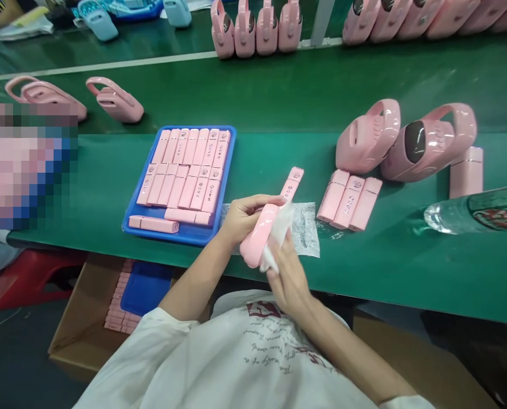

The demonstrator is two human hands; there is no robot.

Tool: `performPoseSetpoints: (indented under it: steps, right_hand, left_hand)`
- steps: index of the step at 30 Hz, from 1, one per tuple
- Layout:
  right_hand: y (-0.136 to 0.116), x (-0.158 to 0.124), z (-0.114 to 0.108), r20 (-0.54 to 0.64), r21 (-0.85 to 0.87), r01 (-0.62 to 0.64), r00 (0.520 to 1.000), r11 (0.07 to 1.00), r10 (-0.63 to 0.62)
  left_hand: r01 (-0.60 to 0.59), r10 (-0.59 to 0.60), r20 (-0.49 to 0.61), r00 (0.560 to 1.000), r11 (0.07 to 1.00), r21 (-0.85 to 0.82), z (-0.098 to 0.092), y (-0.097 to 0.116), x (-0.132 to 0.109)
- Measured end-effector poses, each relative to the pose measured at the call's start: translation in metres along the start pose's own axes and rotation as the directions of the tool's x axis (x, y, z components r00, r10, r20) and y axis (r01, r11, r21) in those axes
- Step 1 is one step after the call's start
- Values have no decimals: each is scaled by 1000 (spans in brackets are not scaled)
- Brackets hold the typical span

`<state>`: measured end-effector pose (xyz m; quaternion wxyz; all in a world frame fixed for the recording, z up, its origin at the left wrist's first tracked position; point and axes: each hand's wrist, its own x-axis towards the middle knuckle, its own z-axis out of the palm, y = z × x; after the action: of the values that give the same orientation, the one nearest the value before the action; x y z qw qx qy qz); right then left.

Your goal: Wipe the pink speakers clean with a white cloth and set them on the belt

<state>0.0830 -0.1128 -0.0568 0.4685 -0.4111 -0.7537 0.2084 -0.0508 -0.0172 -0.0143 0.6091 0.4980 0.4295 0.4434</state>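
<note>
My left hand (240, 218) is closed around a glossy pink device (260, 236) in front of my body. A white cloth (279, 227) lies against the right side of the device, and my right hand (290, 272) grips it. Just beyond my hands a pink rectangular stick (293, 182) with a dark print lies on the green table (270, 153). Clear plastic wrap (308, 227) is spread under and beside my hands. To the left, a blue tray (127, 218) holds several similar pink sticks.
Three pink sticks (350, 201) lie at the right, near two upright pink handled devices (428, 145) and a water bottle (475, 213). More pink devices (256, 28) line the back shelf. Below the table edge stands a cardboard box (78, 318).
</note>
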Motion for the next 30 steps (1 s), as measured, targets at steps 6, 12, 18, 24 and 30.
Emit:
performPoseSetpoints:
  steps: [6, 12, 18, 24, 30]
  right_hand:
    - [3, -2, 0, -59, 239, -276, 953, 931, 298]
    - [21, 23, -12, -41, 830, -433, 580, 351, 814]
    - [11, 26, -8, 69, 912, -377, 532, 164, 844]
    - [0, 21, -13, -91, 880, -337, 570, 334, 817]
    - [-6, 19, -53, -176, 768, -324, 723, 553, 668]
  left_hand:
    - [-176, 180, -38, 983, 980, 88, 0, -2, 2]
    - [-333, 397, -173, 901, 891, 310, -14, -26, -54]
    - [-139, 408, -239, 881, 707, 694, 21, -59, -98]
    - [-125, 316, -341, 885, 868, 480, 13, -41, -73]
    - [-216, 216, -61, 975, 976, -1, 3, -17, -83]
